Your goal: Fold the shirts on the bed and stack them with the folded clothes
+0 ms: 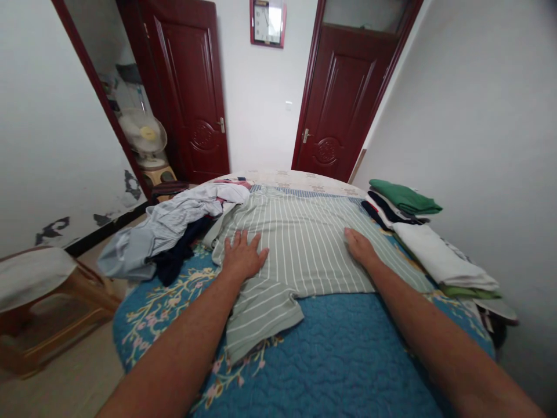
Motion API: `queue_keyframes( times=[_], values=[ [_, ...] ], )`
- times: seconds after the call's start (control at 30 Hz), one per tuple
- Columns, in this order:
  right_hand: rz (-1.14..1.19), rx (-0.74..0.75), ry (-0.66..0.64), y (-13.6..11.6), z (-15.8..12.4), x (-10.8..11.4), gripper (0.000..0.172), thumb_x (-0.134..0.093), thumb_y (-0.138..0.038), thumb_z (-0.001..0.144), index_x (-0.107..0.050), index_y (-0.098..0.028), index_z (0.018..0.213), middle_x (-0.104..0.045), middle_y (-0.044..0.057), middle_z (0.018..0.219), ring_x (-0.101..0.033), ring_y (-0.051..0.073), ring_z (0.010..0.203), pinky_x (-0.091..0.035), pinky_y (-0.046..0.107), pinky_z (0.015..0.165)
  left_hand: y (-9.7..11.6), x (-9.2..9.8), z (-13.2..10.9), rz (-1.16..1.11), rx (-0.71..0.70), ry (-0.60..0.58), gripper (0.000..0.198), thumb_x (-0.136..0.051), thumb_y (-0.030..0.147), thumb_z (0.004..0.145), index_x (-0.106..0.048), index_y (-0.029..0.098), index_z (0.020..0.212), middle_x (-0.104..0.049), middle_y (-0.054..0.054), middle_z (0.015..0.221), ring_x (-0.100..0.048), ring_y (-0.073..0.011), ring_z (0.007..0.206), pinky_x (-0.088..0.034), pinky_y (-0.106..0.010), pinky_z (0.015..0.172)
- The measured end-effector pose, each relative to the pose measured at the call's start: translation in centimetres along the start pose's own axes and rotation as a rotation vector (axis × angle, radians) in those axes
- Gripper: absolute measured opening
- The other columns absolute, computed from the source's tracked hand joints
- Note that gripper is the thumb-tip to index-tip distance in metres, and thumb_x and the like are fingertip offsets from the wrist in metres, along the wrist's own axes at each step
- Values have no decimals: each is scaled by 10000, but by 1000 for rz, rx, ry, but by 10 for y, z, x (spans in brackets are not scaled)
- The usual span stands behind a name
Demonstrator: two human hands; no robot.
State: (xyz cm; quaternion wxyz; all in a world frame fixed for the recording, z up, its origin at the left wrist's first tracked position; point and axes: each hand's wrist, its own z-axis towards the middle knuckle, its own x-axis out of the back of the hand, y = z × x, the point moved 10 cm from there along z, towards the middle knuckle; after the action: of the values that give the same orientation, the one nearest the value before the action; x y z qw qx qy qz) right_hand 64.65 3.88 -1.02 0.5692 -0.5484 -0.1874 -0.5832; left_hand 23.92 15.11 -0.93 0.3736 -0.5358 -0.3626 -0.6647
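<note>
Across the upper frame, white walls (261, 128) and two dark-red doors (187, 87) enclose the room; dark worn patches (53, 230) mark the wall at left. Centre to bottom: rounded table (331, 360) under a blue quilted cover (152, 313), flower-patterned, puckered, probably grippy enough to limit sliding. Striped shirt (313, 244), grey-green with white lines, lies spread mid-frame, one sleeve (263, 325) angled toward the bottom. Judged light, limp and soft; not fragile, not very slippery, creases readily. Best hold: pinch at seams or edges, one hand per side; a mid-panel grab would likely bunch it. Loose heap of clothes (174, 232) at centre-left; folded stack (448, 252) at right. Wall clock (267, 23) top centre. Left hand (244, 255): palm down on shirt, fingers spread, gripping nothing. Right hand (360, 247): on shirt's right part, fingers close together; cannot tell whether cloth is pinched beneath.
</note>
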Motion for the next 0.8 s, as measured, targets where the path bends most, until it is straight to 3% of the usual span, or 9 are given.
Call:
queue_keyframes(
  times=[0.07,0.17,0.27,0.3,0.37,0.43,0.53,0.67,0.8],
  values=[
    [-42,78,-43,-45,-23,-12,589,-308,-411,1084,-665,-116,1448,-642,195,1509,-566,299,1450,-386,478,1259,0,0,1,1,-5,0,738,-366,667,1039,-463,279,1659,-350,-190,1753,-270,-432,1633,-195,-709,1266],
    [-75,244,-128,-132,-66,-34,585,-361,-444,1094,-602,-123,1519,-554,190,1605,-451,312,1548,-317,535,1296,0,-1,3,9,-10,-3,739,-348,669,1040,-461,281,1659,-350,-189,1753,-280,-430,1629,-201,-705,1264],
    [-50,406,-238,-210,-107,-54,628,-381,-540,1102,-502,-191,1609,-438,133,1706,-331,326,1614,-272,600,1303,-1,-3,7,26,-15,-7,754,-306,681,1042,-447,281,1665,-333,-194,1759,-280,-437,1627,-209,-714,1255],
    [-46,433,-265,-226,-117,-58,654,-384,-576,1099,-473,-206,1630,-404,124,1727,-302,327,1626,-235,617,1313,-1,-4,8,33,-20,-8,761,-289,684,1043,-441,278,1668,-332,-198,1759,-276,-440,1628,-211,-718,1252],
    [-56,401,-300,-235,-125,-60,698,-382,-617,1093,-435,-209,1656,-357,127,1750,-260,339,1641,-194,629,1322,-1,-5,11,44,-31,-10,779,-267,693,1040,-434,270,1672,-336,-205,1755,-271,-445,1628,-215,-724,1248],
    [-78,331,-312,-220,-125,-55,736,-375,-639,1088,-399,-200,1678,-317,137,1766,-229,352,1651,-168,633,1325,-2,-6,13,48,-32,-12,793,-255,701,1035,-427,267,1676,-338,-205,1754,-271,-448,1626,-218,-730,1245],
    [-137,222,-304,-167,-118,-38,756,-359,-652,1088,-368,-201,1694,-282,139,1779,-208,361,1656,-153,637,1323,-3,-6,14,41,-28,-16,806,-239,706,1030,-419,267,1682,-326,-199,1761,-269,-450,1626,-218,-735,1244],
    [-286,15,-255,-63,-110,3,745,-322,-647,1098,-374,-197,1690,-283,135,1780,-214,364,1652,-158,636,1314,-3,-7,14,42,-39,-20,820,-231,722,1023,-423,271,1680,-341,-202,1752,-266,-454,1625,-216,-739,1243],
    [-436,-243,-198,42,-121,53,735,-312,-611,1107,-375,-159,1683,-315,164,1764,-272,366,1628,-219,619,1300,-4,-9,16,41,-39,-25,821,-224,724,1026,-421,267,1678,-330,-207,1756,-254,-451,1630,-209,-734,1247]
  ],
)
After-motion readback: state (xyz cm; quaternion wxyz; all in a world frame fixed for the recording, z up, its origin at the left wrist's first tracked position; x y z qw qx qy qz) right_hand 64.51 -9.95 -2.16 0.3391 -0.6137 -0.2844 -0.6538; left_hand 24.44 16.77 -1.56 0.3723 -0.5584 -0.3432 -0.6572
